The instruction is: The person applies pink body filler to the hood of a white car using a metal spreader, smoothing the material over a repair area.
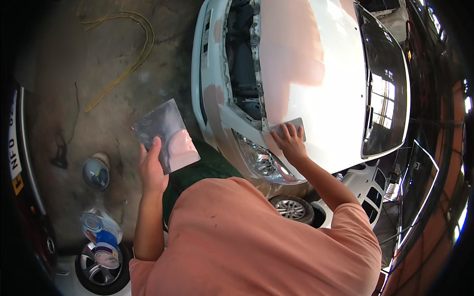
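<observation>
My left hand (154, 170) grips a flat grey mixing board (155, 121) by its near edge, thumb on top. A smooth mound of pink body filler (181, 148) lies on the board's right part. On the white car's hood (340, 98), my right hand (290, 144) holds a thin grey filler spreader (298, 123) against the front corner, above the headlight (261, 158). The fingers lie over the spreader and hide part of it. A large pale pink filler patch (291, 54) covers the hood's front portion farther off.
The front grille opening (242, 64) exposes the radiator. Across the floor at far left curls a yellow hose (148, 39). Nearer stand a rounded container (96, 172) and a blue can (107, 246), close to a wheel (89, 271). A dark car (32, 197) borders the left side.
</observation>
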